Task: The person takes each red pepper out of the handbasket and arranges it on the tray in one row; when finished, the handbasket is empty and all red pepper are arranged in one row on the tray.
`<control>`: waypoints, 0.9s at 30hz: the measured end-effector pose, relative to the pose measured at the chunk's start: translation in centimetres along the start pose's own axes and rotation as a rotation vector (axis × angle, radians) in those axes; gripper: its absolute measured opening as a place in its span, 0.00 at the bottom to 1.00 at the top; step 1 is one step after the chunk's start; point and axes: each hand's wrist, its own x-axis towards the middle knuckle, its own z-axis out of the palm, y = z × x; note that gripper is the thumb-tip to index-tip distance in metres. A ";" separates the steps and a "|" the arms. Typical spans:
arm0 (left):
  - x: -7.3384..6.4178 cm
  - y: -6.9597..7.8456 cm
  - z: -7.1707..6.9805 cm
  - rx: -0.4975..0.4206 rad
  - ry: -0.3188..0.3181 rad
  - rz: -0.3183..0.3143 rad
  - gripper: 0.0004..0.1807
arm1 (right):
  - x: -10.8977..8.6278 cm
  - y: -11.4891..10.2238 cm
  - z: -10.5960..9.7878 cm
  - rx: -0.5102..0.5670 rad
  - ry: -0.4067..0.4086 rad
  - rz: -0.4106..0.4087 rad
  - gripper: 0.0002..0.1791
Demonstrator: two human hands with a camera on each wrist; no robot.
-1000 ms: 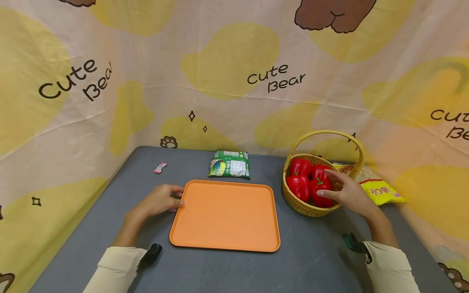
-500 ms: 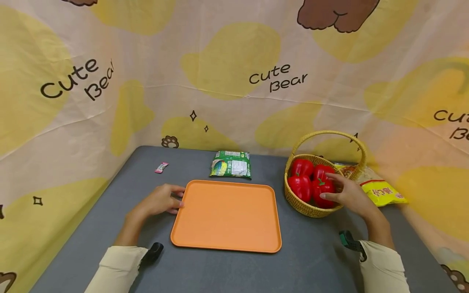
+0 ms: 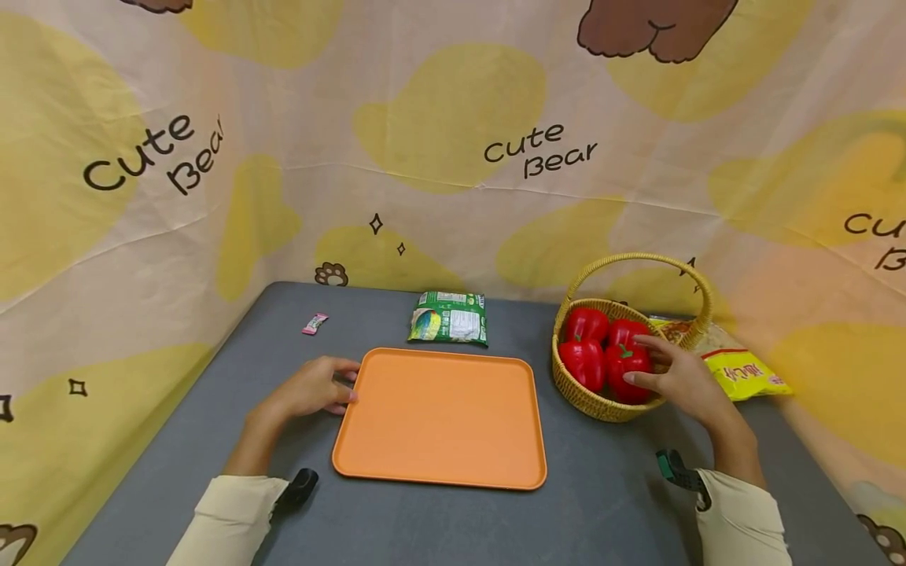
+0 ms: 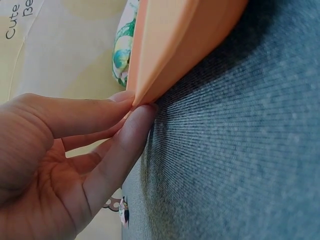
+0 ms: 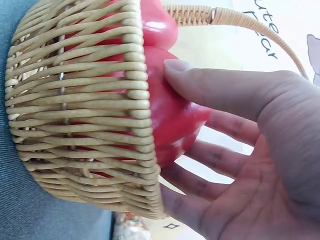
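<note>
An orange rectangular tray (image 3: 439, 420) lies on the grey table. My left hand (image 3: 311, 387) pinches its left edge between thumb and fingers, and the left wrist view shows the tray's corner (image 4: 165, 45) in that pinch. To the right stands a wicker basket (image 3: 602, 405) with an arched handle, holding several red bell peppers (image 3: 582, 363). Over the basket's right side, my right hand (image 3: 683, 381) grips the front right bell pepper (image 3: 626, 376). In the right wrist view the thumb presses this bell pepper (image 5: 170, 110) while the other fingers curl behind it, partly hidden.
Behind the tray lies a green snack packet (image 3: 448, 318). A small pink-wrapped candy (image 3: 314, 324) sits at the back left. Beside the basket, a yellow food bag (image 3: 743, 371) leans by the right-hand cloth wall. A printed cloth (image 3: 425, 118) rises along the table's back edge.
The head view has shifted slightly, so everything appears a little farther right. Both hands keep nearly the same places, the left at the tray's edge and the right at the bell pepper.
</note>
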 end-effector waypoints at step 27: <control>-0.2 0.0 -0.1 0.006 -0.007 -0.013 0.32 | -2.7 -6.1 -0.3 0.143 0.119 -0.182 0.45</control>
